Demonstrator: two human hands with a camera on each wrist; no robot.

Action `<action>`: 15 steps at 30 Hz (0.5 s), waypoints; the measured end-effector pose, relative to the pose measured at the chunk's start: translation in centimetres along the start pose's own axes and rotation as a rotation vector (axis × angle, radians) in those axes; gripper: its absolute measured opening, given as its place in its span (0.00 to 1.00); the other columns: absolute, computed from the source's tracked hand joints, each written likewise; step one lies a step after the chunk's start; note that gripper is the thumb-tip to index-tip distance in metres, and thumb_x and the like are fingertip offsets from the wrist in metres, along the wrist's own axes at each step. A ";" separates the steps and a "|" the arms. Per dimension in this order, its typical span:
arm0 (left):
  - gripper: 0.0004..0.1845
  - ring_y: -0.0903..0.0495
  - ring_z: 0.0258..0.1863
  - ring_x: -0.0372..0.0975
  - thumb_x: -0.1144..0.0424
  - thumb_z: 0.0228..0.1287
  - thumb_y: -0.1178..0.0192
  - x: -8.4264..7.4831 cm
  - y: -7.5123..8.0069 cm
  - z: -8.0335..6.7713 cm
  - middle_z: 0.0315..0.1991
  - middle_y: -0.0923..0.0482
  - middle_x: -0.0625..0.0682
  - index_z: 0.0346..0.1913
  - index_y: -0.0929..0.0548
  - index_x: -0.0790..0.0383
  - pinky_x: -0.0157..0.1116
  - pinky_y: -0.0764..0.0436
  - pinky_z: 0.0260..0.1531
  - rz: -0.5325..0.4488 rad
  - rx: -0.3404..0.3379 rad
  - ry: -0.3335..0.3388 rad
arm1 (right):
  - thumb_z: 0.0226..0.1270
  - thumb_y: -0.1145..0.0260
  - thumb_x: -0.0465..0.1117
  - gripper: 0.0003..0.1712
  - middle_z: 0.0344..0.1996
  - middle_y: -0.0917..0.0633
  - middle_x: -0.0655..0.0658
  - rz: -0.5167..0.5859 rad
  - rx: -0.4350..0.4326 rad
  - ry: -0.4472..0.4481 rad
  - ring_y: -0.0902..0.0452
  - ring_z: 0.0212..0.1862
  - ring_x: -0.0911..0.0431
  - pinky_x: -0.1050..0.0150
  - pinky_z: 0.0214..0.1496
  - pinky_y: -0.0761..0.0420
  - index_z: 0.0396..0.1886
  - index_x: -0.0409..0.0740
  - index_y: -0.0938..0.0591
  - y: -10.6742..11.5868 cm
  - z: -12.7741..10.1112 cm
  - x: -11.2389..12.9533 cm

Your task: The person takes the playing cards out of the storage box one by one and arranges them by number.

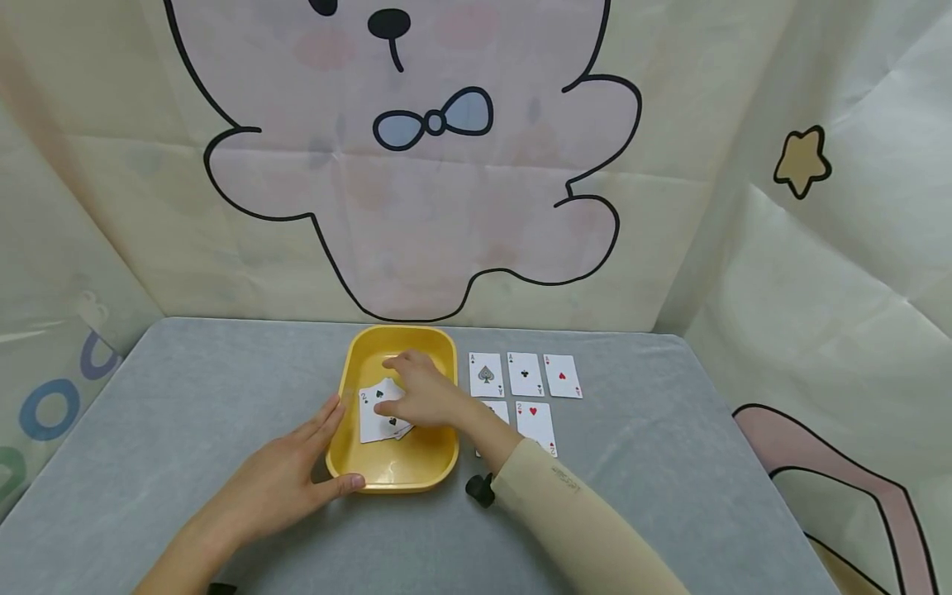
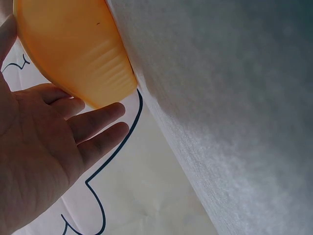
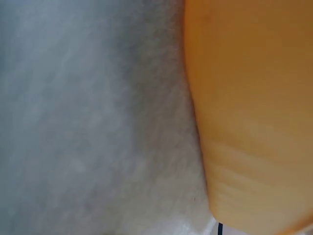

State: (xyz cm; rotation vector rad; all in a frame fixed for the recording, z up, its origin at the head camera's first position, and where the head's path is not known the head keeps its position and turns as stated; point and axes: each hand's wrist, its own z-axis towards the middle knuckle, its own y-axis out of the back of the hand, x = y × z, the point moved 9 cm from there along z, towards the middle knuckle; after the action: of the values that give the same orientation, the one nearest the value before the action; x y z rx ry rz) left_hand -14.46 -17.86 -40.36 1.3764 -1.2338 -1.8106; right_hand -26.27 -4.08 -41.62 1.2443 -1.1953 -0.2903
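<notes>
Cards (image 1: pixel 381 415) lie in a loose little heap inside the yellow tray (image 1: pixel 394 479) on the grey bench (image 1: pixel 186 397), a black two face-up on top. From the head view I see my right hand (image 1: pixel 424 392) lowered into the tray with its fingers curled down onto that heap; whether a card is actually pinched I cannot tell, since the fingertips are hidden. My left hand (image 1: pixel 278 479) is spread flat against the tray's near-left wall, fingers straight and thumb along the near rim, steadying it; the left wrist view shows the same open palm (image 2: pixel 44 161) beside the tray's outer wall (image 2: pixel 78 54). To the right of the tray, three aces (image 1: pixel 524 374) sit in a far row, with two more cards (image 1: pixel 535 426) nearer, one partly hidden behind my forearm. I judge the cards thin, light, bendy and slick, hard to lift flat off smooth plastic, so best slid to an edge or taken by a corner. The tray itself looks light and likely to skid unless held.
</notes>
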 end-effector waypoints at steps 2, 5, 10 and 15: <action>0.57 0.24 0.67 0.60 0.24 0.64 0.41 0.0 0.0 0.0 0.82 0.41 0.57 0.83 0.41 0.60 0.61 0.22 0.58 -0.001 0.003 0.003 | 0.68 0.28 0.55 0.42 0.71 0.27 0.42 -0.006 0.006 -0.022 0.31 0.68 0.51 0.56 0.72 0.27 0.77 0.46 0.28 -0.3 0.3 -0.1; 0.56 0.24 0.67 0.60 0.26 0.64 0.39 0.0 0.0 0.1 0.82 0.42 0.57 0.83 0.41 0.60 0.62 0.22 0.58 -0.001 0.009 0.010 | 0.68 0.27 0.55 0.42 0.71 0.27 0.43 -0.025 0.019 -0.051 0.31 0.66 0.53 0.59 0.70 0.27 0.77 0.46 0.28 -0.8 0.7 -0.3; 0.56 0.24 0.67 0.60 0.27 0.63 0.37 0.1 0.0 0.1 0.82 0.41 0.57 0.83 0.40 0.61 0.62 0.22 0.58 0.000 0.014 0.018 | 0.66 0.26 0.51 0.43 0.73 0.30 0.41 -0.066 0.021 -0.048 0.33 0.68 0.51 0.59 0.71 0.28 0.77 0.45 0.28 -1.4 1.2 -0.2; 0.56 0.23 0.66 0.60 0.27 0.64 0.37 0.0 0.0 0.1 0.81 0.41 0.58 0.83 0.40 0.61 0.61 0.22 0.58 0.002 0.005 0.009 | 0.57 0.24 0.43 0.45 0.73 0.30 0.41 -0.059 0.030 -0.014 0.34 0.68 0.49 0.60 0.69 0.28 0.76 0.45 0.27 -1.4 1.2 0.1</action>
State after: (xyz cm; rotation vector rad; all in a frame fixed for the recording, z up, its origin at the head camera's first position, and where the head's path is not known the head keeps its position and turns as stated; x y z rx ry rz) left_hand -14.55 -17.87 -40.38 1.3835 -1.2358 -1.7993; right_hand -26.68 -5.36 -42.94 1.3072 -1.1793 -0.3264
